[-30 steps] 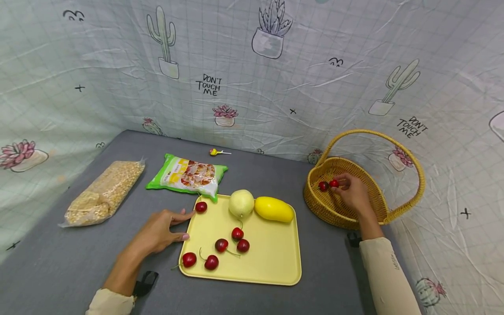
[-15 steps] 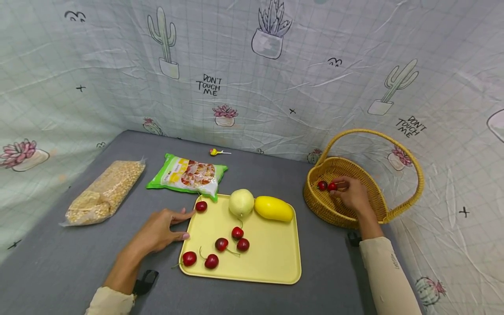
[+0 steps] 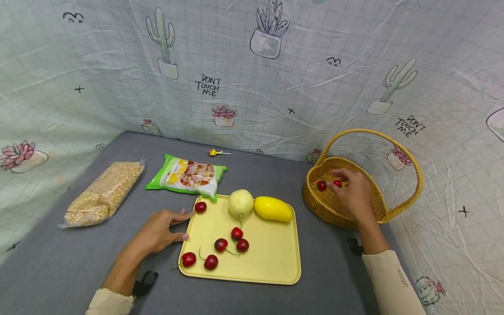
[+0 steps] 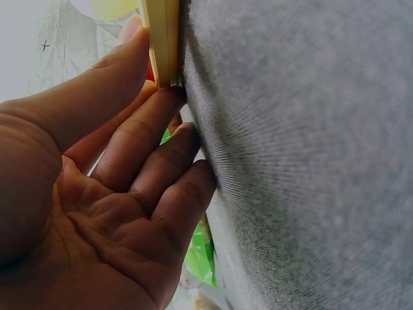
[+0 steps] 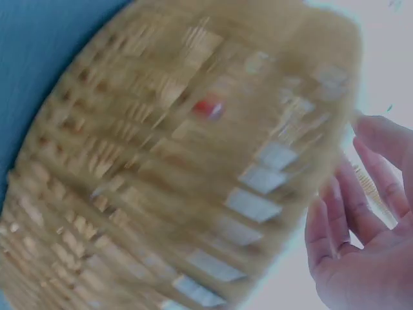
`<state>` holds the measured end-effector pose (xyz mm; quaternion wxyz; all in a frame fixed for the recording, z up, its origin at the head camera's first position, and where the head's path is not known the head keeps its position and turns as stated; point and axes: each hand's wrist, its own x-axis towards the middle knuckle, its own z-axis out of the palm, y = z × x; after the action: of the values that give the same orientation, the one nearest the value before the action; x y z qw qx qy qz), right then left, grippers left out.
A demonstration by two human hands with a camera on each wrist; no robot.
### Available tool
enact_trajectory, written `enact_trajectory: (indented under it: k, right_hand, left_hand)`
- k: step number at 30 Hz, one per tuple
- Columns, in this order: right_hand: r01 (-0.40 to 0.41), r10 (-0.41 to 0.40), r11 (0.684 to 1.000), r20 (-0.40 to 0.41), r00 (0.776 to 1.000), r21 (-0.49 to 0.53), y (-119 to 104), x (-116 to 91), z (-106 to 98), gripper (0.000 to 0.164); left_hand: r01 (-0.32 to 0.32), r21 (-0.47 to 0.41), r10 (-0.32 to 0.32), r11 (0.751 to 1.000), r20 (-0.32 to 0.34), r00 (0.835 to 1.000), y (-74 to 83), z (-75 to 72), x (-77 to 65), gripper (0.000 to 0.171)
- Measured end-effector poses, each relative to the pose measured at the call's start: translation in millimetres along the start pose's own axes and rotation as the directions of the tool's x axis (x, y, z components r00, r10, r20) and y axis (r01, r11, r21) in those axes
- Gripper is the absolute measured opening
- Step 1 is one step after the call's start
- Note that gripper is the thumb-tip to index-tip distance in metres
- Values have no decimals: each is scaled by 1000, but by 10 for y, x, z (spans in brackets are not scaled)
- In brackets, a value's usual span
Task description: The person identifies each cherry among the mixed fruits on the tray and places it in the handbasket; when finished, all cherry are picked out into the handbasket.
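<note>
In the head view my left hand [image 3: 159, 232] lies at the left edge of the yellow tray [image 3: 271, 267], thumb and index finger spread and their tips at its rim. The left wrist view has the thumb against the tray's rim [image 4: 161, 45] and the other fingers on the grey cloth. My right hand [image 3: 354, 192] hovers over the wicker basket [image 3: 315, 205], fingers apart and holding nothing. Inside the basket lie a dark cherry [image 3: 321, 186] and a brighter red cherry [image 3: 337, 184], close by the fingertips. The right wrist view is blurred, with one red spot in the basket [image 5: 129, 161].
The tray bears several cherries [image 3: 221, 245], a pale round fruit [image 3: 241, 203] and a yellow oblong fruit [image 3: 273, 208]. Behind it lie a green packet [image 3: 187, 175] and a lollipop [image 3: 214, 152]. A bag of corn kernels [image 3: 104, 192] is at left. The basket's handle [image 3: 413, 166] arches high.
My right hand has let go of the brighter cherry, which now lies in the basket. Its fingers have parted and the hand has drawn slightly back. The left hand stays at the tray.
</note>
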<state>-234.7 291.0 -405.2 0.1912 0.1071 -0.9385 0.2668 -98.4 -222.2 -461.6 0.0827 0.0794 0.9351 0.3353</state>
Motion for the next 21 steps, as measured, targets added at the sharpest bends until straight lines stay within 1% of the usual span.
enact_trajectory:
  k: [3, 7, 13, 17, 21]
  right_hand:
    - [95, -94, 995, -30, 995, 20, -193, -79, 23, 32]
    - [187, -186, 982, -39, 982, 33, -424, -189, 68, 34]
    - [270, -271, 961, 15, 962, 65, -747, -362, 117, 37]
    - [324, -331, 940, 59, 942, 104, -923, -470, 163, 39]
    - [353, -370, 924, 109, 923, 147, -1060, -569, 219, 40]
  left_hand:
    - [-1, 0, 1, 1000, 0, 1000, -1, -1, -5, 65]
    - [0, 6, 0, 1000, 0, 1000, 1, -1, -6, 65]
    - [-3, 8, 3, 1000, 1, 1000, 5, -6, -4, 65]
    - [-7, 13, 7, 1000, 1, 1000, 3, -10, -11, 65]
    - [-17, 17, 17, 1000, -7, 1000, 0, -8, -12, 65]
